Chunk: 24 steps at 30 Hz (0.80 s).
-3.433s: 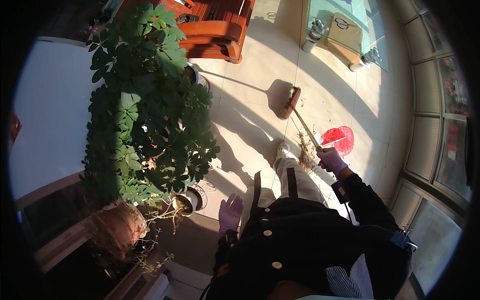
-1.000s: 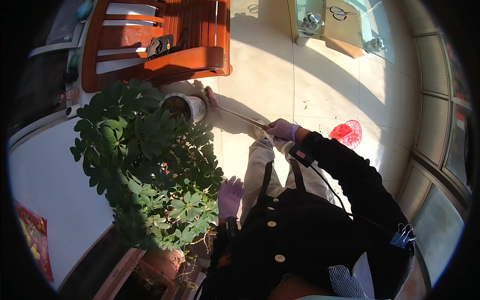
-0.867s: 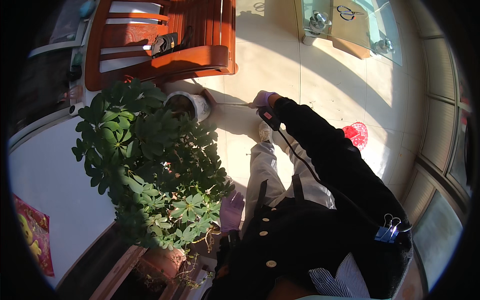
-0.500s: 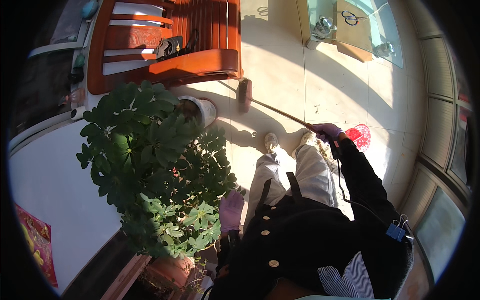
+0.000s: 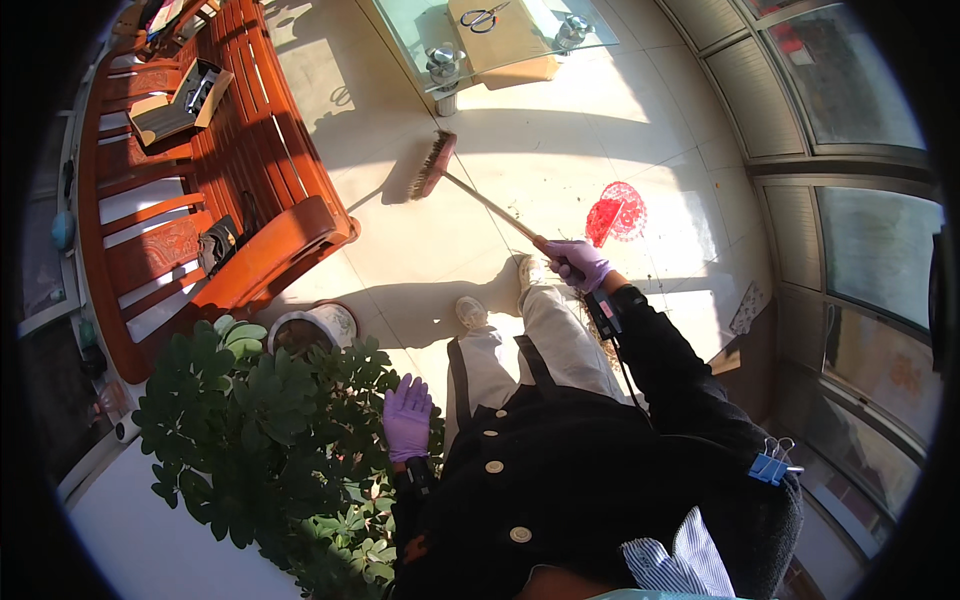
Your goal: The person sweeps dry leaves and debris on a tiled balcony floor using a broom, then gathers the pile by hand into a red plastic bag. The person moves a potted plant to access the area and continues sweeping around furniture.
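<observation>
A purple glove covers my right hand (image 5: pixel 580 264), which is wrapped round the wooden handle of a broom (image 5: pixel 490 206). The broom's reddish head, with its bristles, is tilted to the left, above or touching the pale tiled floor; I cannot tell which. My left hand (image 5: pixel 407 418), gloved in purple too, hangs with its fingers stretched out and nothing in it. It is beside the leafy green plant (image 5: pixel 262 430), possibly brushing the leaves. Dark crumbs of debris lie on the tiles around a red paper cutout (image 5: pixel 617 213) near my right hand.
A red-brown wooden bench (image 5: pixel 262 120) stands at the far left, with an open box (image 5: pixel 180 103) on its seat. A white plant pot (image 5: pixel 330 322) sits by its near end. Ahead is a glass table (image 5: pixel 415 40) bearing scissors (image 5: pixel 484 17). Window panels (image 5: pixel 870 250) line the right.
My view has turned to the right. The broom head has lifted or swung away from the bench end toward the glass table. My left hand's fingers are spread more now.
</observation>
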Tool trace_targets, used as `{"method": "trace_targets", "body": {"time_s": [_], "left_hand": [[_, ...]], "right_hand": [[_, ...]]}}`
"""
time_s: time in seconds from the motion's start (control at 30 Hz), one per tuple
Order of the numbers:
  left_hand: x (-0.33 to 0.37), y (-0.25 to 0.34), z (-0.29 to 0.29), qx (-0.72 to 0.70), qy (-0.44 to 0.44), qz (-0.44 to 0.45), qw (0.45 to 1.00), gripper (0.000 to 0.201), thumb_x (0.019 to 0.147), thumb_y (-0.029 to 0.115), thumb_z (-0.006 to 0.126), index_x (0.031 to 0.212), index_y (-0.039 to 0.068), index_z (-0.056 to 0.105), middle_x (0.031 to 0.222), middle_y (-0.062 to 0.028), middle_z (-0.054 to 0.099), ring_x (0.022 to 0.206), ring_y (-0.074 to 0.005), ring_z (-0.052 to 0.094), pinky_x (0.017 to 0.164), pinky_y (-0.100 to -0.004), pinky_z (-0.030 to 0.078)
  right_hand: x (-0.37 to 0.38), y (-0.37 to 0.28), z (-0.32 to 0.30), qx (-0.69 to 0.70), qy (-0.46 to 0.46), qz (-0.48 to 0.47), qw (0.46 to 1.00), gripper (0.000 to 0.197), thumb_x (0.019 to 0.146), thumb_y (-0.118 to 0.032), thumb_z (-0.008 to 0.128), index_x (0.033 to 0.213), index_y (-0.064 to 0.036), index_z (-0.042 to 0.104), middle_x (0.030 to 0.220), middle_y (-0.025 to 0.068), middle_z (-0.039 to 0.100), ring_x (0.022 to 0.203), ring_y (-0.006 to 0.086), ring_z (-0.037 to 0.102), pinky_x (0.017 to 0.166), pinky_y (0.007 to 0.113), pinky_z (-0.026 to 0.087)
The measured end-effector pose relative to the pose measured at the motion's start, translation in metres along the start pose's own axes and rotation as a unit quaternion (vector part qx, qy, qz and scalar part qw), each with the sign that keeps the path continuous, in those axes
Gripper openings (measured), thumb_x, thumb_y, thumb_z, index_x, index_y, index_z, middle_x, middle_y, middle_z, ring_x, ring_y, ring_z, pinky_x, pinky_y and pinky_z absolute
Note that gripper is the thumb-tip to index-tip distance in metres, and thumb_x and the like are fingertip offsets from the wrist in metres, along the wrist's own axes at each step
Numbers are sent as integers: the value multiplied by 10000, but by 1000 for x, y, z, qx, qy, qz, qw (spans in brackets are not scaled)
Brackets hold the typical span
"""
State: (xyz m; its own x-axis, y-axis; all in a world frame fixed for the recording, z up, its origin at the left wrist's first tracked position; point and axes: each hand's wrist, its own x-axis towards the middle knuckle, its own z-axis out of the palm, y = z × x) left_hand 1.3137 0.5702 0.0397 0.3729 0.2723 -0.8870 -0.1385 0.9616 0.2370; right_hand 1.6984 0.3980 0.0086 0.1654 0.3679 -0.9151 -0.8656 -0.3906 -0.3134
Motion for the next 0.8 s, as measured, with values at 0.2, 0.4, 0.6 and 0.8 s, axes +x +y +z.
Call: {"method": "trace_targets", "body": {"time_s": [0.2, 0.4, 0.6, 0.8], "left_hand": [[4, 8, 15, 83, -11, -9, 996, 508, 948, 409, 374, 1270, 28, 470, 1224, -126, 521, 1131, -249, 487, 988, -387, 372], [27, 2, 40, 89, -36, -66, 993, 523, 938, 424, 393, 1290, 41, 448, 1268, -115, 495, 1143, -236, 475, 994, -382, 360], [36, -22, 85, 126, -13, -93, 988, 565, 927, 442, 388, 1341, 56, 390, 1353, -107, 425, 1215, -224, 416, 1002, -365, 321], [30, -42, 140, 159, -61, -61, 983, 569, 934, 440, 377, 1329, 31, 403, 1317, -115, 463, 1186, -248, 443, 988, -390, 338]], "right_hand": [[45, 12, -71, 97, 20, 25, 995, 165, 898, -306, 553, 970, -160, 575, 607, -53, 497, 421, 11, 416, 347, 153, 334], [-63, 125, -143, 268, 95, 63, 957, 200, 913, -349, 520, 878, -158, 570, 589, -50, 495, 394, 6, 397, 318, 154, 275], [-157, 153, -169, 266, 192, -26, 944, 212, 908, -289, 538, 1045, -135, 588, 600, -26, 515, 404, 19, 417, 331, 169, 276], [-158, 143, -211, 306, 266, -93, 910, 331, 884, -322, 576, 1166, -149, 575, 606, -13, 526, 408, 40, 427, 334, 194, 301]]}}
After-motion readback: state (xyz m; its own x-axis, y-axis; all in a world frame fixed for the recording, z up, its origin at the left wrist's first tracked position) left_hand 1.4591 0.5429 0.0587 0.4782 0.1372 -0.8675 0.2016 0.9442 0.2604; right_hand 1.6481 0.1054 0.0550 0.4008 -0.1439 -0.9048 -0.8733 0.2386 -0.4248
